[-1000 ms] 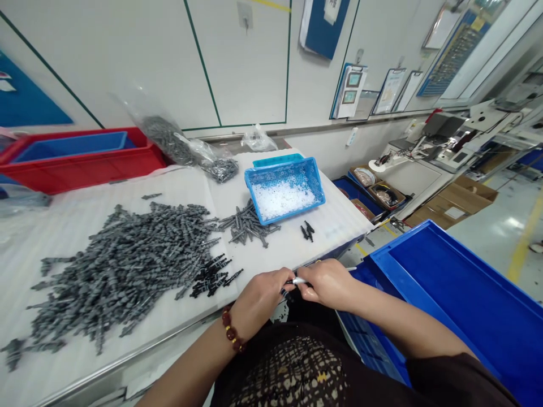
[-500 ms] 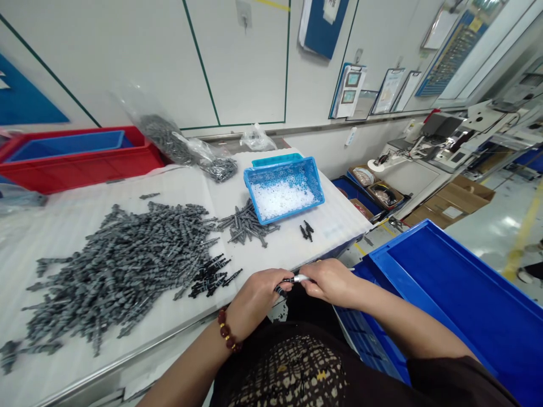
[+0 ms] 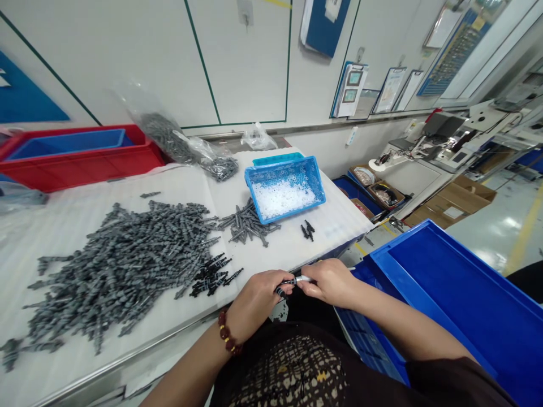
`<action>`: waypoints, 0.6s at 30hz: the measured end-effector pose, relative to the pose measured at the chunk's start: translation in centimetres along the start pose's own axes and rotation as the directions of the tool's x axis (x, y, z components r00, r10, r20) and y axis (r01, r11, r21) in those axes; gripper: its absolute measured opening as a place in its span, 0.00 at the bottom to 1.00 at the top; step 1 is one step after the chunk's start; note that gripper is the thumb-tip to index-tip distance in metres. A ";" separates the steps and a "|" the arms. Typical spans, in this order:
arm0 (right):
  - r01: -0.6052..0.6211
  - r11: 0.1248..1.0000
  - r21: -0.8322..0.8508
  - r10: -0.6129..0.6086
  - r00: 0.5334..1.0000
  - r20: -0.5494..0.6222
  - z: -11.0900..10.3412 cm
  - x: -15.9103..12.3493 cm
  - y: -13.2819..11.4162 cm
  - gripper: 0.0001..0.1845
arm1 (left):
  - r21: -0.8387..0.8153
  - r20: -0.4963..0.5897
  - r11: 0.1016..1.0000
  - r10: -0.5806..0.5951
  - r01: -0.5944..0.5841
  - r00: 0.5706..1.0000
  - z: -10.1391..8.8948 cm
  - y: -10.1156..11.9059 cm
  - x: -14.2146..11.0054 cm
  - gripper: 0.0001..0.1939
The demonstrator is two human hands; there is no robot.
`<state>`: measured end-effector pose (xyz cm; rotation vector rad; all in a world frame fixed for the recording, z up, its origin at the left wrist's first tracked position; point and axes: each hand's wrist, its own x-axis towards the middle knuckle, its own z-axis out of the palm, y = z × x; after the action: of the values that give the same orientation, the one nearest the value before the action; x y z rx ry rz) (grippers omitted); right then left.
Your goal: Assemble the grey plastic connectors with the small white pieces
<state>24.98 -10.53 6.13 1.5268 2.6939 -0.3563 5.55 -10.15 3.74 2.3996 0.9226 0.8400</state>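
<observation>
In front of my body, at the table's near edge, both hands meet. My left hand (image 3: 259, 295) is closed around a small black ribbed part (image 3: 282, 292), whose end pokes out below the fingers. My right hand (image 3: 331, 282) grips a slim white pen-like tool (image 3: 304, 278); its tip meets a black piece at the left fingertips. Left of the hands lie black ribbed parts (image 3: 211, 277), beside a large heap of grey ribbed parts (image 3: 136, 265). Plain grey pointed pieces (image 3: 246, 226) lie by a tilted blue bin (image 3: 285, 218) of small white rings.
A few black pieces (image 3: 308, 229) rest right of the bin. At the back stand a red crate (image 3: 85, 168) and clear bags of parts (image 3: 169, 138). A large blue tray (image 3: 462, 282) is close by my right arm. Boxes (image 3: 453, 203) sit on the floor beyond.
Both hands keep nearly the same pose and hold. At the far right edge, a dark shape now shows more than before.
</observation>
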 end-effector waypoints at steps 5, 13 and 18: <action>-0.052 0.999 -0.005 0.052 0.999 -0.013 0.3 0.1 0.3 0.18 | -0.046 0.019 0.997 -0.063 0.064 0.998 0.2 -0.5 -0.3 0.08; -0.238 0.965 0.113 0.242 0.970 -0.020 0.1 -1.1 3.2 0.17 | -0.308 0.136 0.848 -0.409 0.431 0.902 0.7 -2.4 3.7 0.08; -0.280 0.946 0.165 0.286 0.958 -0.017 0.0 -1.7 4.1 0.16 | 0.205 0.145 0.960 -0.220 0.188 0.965 2.3 -3.2 9.0 0.03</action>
<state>29.37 -9.97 5.64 1.9533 2.4736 -0.5468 11.06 -1.98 3.64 2.4329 1.2055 0.4855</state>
